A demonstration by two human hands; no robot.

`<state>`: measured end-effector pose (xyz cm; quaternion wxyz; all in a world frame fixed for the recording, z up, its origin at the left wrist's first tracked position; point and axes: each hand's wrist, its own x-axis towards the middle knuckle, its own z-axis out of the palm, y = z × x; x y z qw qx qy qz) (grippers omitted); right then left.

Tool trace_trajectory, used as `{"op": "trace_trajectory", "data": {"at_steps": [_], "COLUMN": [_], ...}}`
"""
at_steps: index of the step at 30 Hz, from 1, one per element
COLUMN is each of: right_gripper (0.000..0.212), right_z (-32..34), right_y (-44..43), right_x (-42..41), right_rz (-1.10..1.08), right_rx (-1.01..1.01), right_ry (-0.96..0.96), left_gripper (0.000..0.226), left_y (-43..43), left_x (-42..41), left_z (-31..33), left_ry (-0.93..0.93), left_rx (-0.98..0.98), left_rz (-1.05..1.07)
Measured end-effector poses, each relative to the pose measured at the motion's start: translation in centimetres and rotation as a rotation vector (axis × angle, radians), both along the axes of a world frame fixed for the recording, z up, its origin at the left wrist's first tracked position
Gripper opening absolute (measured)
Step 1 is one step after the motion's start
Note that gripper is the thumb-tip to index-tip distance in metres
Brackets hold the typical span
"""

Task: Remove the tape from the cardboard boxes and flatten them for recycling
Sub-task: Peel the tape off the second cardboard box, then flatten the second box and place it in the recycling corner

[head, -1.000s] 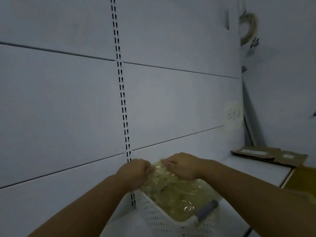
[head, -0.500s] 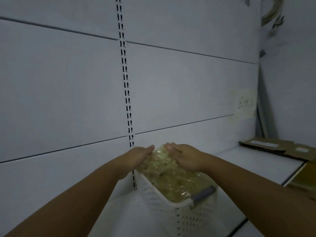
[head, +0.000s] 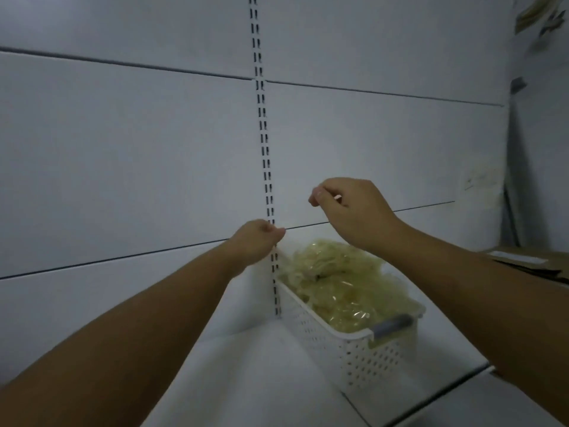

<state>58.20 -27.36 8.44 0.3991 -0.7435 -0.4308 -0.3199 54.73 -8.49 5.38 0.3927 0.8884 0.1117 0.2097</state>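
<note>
The wad of yellowish clear tape (head: 338, 288) lies heaped in the basket, below both hands and touching neither. The right hand (head: 351, 211) hovers above the heap's far end with its thumb and fingertips (head: 315, 197) pinched together; whether anything thin is caught between them cannot be told. The left hand (head: 257, 241) sits lower and to the left, just beside the heap's far left edge, with its fingers curled into a loose fist, thumb against forefinger, and nothing visible in it. The white perforated basket (head: 354, 349) stands on the white shelf (head: 246, 380), its far end against the wall panels (head: 123, 149) right beside the slotted upright (head: 264, 143). The tape fills it above the rim, and a grey handle (head: 391, 326) spans its near end. Flattened brown cardboard (head: 542, 266) lies on the shelf at the far right, well apart from the basket. Bare shelf spreads left of and nearer than the basket, and a dark seam crosses the shelf just past its near right corner
</note>
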Motion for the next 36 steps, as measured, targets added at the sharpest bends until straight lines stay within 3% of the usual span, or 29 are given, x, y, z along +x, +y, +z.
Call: {"op": "trace_trajectory", "data": {"at_steps": [5,10,14,19,21,24,29,31,36], "right_gripper": [0.019,0.022,0.029,0.046,0.056,0.036,0.036,0.033,0.055], "right_z": [-2.0,-5.1,-6.3,-6.4,-6.3,-6.7,-7.1,-7.5,-6.5], "right_y": [7.7,15.5,20.0,24.9,26.8,29.0,30.0,30.4,30.5], "right_x": [-6.0,-12.0,-17.0,-23.9,-26.3,-28.3,-29.4,-29.8,-31.1], "right_rz": [0.194,0.369,0.495,0.661,0.635,0.543,0.360,0.228,0.277], "right_rx": [-0.308,-0.570,-0.611,-0.541,-0.628,-0.776,-0.690,-0.544,-0.010], "right_ry": [-0.085,-0.152,-0.116,0.003,0.042,0.060,-0.025,-0.093,0.388], "left_gripper": [0.024,0.019,0.014,0.012,0.015,0.014,0.023,0.024,0.023], "left_y": [5.3,13.1,17.2,19.6,19.9,19.9,20.0,20.0,19.9], "left_x": [-9.0,-22.1,-31.7,-39.2,-41.7,-44.5,-47.1,-47.8,-49.1], "left_z": [3.6,2.9,1.8,0.5,-0.3,-2.4,-4.9,-5.3,-5.3], "left_ry": [0.167,0.274,0.326,0.293,0.280,0.276,0.126,0.102,-0.018], "left_rx": [0.118,0.207,0.241,0.427,0.485,0.508,0.558,0.539,0.493], "left_rz": [0.025,0.336,0.492,0.594,0.588,0.489,0.386,0.361,0.268]}}
